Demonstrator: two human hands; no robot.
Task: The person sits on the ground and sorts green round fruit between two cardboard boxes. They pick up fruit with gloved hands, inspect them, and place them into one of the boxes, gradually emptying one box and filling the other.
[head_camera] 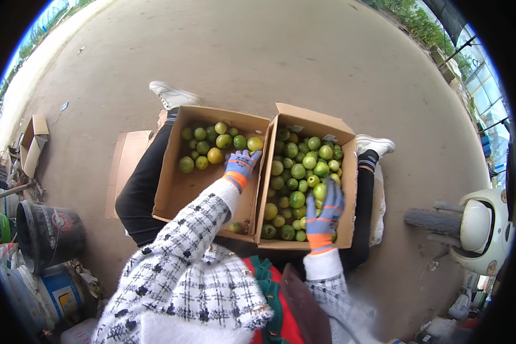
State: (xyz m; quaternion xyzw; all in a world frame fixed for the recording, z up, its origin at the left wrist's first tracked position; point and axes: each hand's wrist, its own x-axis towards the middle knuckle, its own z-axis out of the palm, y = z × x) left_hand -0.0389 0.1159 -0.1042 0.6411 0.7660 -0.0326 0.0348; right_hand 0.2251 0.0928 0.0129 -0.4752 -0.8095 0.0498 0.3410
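Two open cardboard boxes stand side by side between the legs. Green and yellowish tomatoes (202, 147) cluster at the far end of the left box (185, 202). My left hand (242, 165), in a grey and orange work glove, reaches in by the right wall. Its fingertips are beside a yellowish tomato (255, 143); whether they grip anything is hidden. Mostly green tomatoes (298, 171) fill the right box (348, 189). Over its near right part is my gloved right hand (327, 210), slightly blurred. A green tomato (320, 192) shows between thumb and fingers, but I cannot tell if it is held.
Flattened cardboard (122, 172) lies by the left leg. A black bucket (49, 234) and a blue-and-white container (60, 290) stand at left, near a small carton (34, 144). At right is a scooter's front wheel (434, 222). White shoes (172, 94) flank the boxes.
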